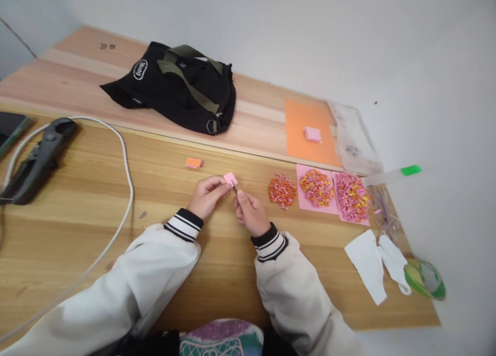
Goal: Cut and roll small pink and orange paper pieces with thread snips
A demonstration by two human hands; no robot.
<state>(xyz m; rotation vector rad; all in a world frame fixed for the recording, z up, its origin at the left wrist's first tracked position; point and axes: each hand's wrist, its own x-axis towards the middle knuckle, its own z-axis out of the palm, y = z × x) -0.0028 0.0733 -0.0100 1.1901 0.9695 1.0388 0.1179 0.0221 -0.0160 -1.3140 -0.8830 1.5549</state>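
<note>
My left hand pinches a small pink paper square just above the wooden table. My right hand is closed on a thin dark stick whose tip touches the paper's lower edge. The two hands sit close together at the table's middle. A small orange paper piece lies on the table just beyond my left hand.
Right of my hands lie an orange pile of rolled paper bits and two more piles on pink sheets. Farther back are an orange sheet with a pink pad, a black bag, a white cable. White paper scraps, a green tape roll.
</note>
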